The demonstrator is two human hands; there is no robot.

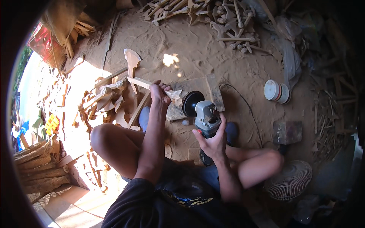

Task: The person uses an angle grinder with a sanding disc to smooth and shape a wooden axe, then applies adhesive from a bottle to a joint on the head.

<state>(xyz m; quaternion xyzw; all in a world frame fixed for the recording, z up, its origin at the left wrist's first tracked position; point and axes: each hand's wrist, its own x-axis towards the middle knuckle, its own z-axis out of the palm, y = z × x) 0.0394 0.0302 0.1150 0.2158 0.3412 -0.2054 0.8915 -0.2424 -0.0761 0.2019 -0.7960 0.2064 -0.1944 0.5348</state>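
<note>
My left hand point(159, 93) is closed around a pale wooden stick point(141, 82), square at one end and cut into facets at the other. That faceted end lies right beside the black round disc point(190, 105) of an angle grinder point(208, 114). Gripping the grinder's body is my right hand point(213, 143), its thumb by a red button. Whether disc and wood touch, I cannot tell. Below the work, a worn wooden board point(216, 93) lies on the ground between my feet. A curved, axe-shaped wooden piece point(132, 60) crosses behind the stick's far end.
Cut wooden pieces point(102, 100) are piled at left, with another heap of wooden parts point(232, 22) at the far side. Right of the board run a dark cable point(249, 108), a white bucket point(273, 90), a block point(288, 132) and a round fan point(291, 180).
</note>
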